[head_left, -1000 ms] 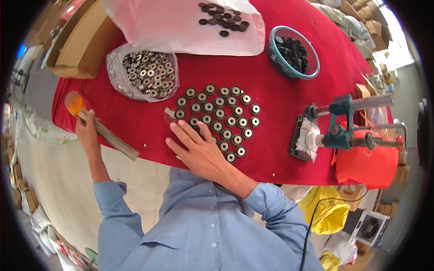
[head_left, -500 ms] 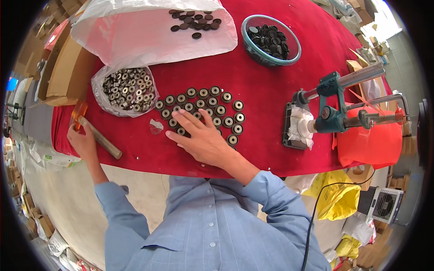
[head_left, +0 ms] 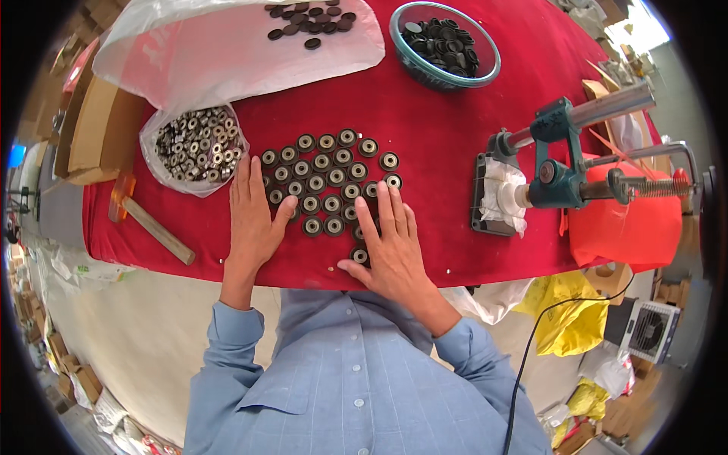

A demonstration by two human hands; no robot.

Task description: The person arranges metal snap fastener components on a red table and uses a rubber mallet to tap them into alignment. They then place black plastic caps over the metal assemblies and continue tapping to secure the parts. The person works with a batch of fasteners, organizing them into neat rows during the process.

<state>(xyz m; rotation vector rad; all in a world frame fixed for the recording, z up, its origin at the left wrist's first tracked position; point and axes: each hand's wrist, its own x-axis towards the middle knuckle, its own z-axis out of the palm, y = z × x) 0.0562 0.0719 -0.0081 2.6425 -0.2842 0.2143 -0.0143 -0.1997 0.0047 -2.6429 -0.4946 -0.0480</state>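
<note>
Several black-rimmed wheels with metal bearings in their middles (head_left: 331,202) lie flat in a cluster on the red cloth. My left hand (head_left: 255,214) rests at the cluster's left edge, fingers stretched out and thumb apart, touching the outer wheels. At the lower right of the cluster my right hand (head_left: 391,246) lies with fingers spread, partly covering a few wheels there. Neither hand grips anything. A hammer with an orange head and wooden handle (head_left: 158,230) lies on the cloth, left of my left hand.
A clear bag of metal bearings (head_left: 199,148) stands behind my left hand. Farther back are a white sack with black discs (head_left: 250,64) and a teal-rimmed bowl of black caps (head_left: 444,45). A green hand press (head_left: 557,171) stands at the right, beside a red bag (head_left: 626,227).
My left hand has let go of the hammer and moved right to the wheels. My right hand has shifted from on top of the wheels to their right side.
</note>
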